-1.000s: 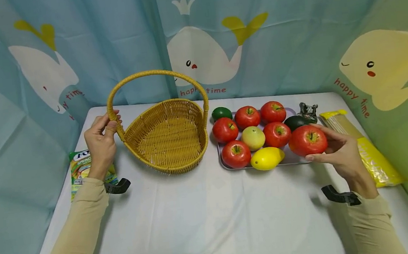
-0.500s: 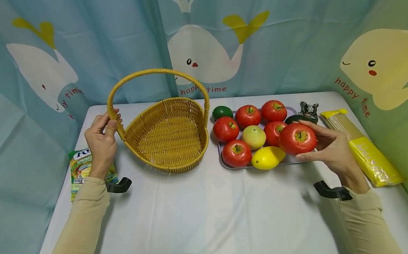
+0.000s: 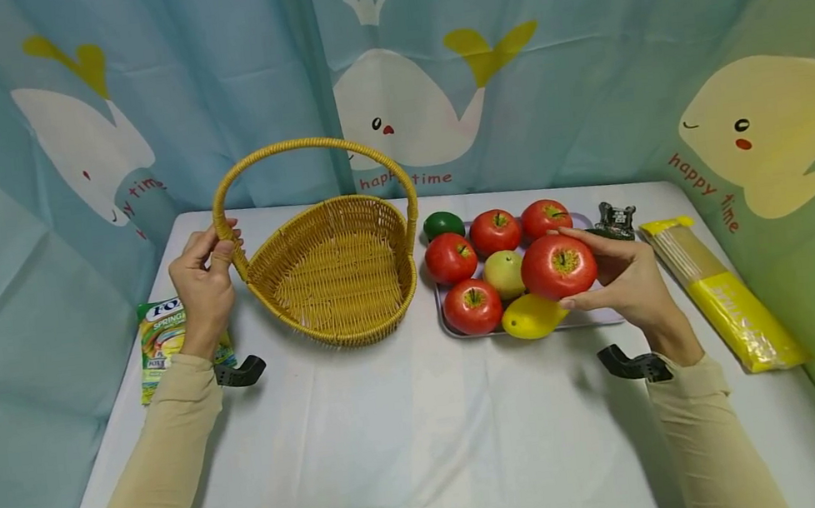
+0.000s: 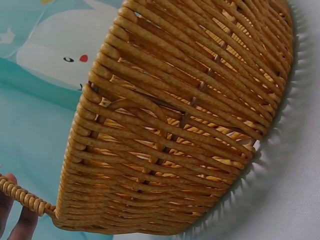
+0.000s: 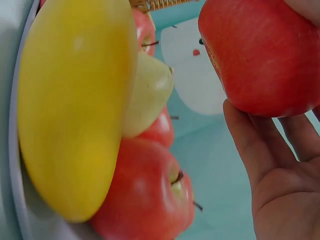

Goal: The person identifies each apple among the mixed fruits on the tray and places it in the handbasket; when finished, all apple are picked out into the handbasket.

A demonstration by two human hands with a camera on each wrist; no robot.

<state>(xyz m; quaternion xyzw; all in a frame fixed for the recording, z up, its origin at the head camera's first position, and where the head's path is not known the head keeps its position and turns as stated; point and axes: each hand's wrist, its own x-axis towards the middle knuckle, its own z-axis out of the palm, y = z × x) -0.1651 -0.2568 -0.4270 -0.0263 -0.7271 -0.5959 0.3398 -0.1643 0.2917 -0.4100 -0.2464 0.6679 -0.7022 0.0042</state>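
Observation:
My left hand pinches the left end of the arched handle of a yellow wicker basket, which holds nothing. In the left wrist view the woven side of the basket fills most of the picture. Between thumb and fingers, my right hand grips a red apple, raised over the tray. The right wrist view has this apple apart from the fruit below. On the tray lie several red apples, a pale green round fruit and a yellow lemon.
A dark green fruit sits at the tray's back left corner. Right of the tray are a small dark packet and a yellow noodle pack. A green FOX'S packet lies under the left forearm. Printed curtains enclose the table.
My right hand has carried the red apple leftward across the tray, from its right end toward the middle. The left hand and basket stay in place.

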